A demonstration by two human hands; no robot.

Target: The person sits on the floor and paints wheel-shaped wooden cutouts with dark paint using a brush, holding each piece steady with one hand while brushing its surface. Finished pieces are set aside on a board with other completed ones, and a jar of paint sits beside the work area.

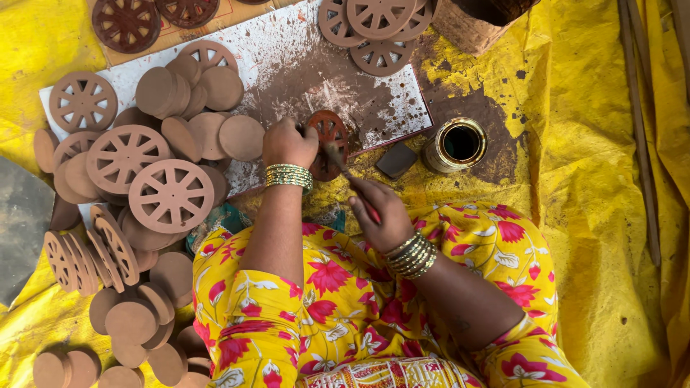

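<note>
A single head-worn camera looked almost straight down from above the seated person, close over the lap. The view faced forward across the yellow sheet (589,215), reaching the white board (287,65) at the top edge, with both forearms entering from below.

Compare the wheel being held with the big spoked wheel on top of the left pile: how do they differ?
The held wheel is dark reddish-brown; the pile wheel is pale, matte clay. The held wheel is gripped by the left hand with the right hand's brush on it; the pile wheel lies flat, untouched. Both are round and spoked.
</note>
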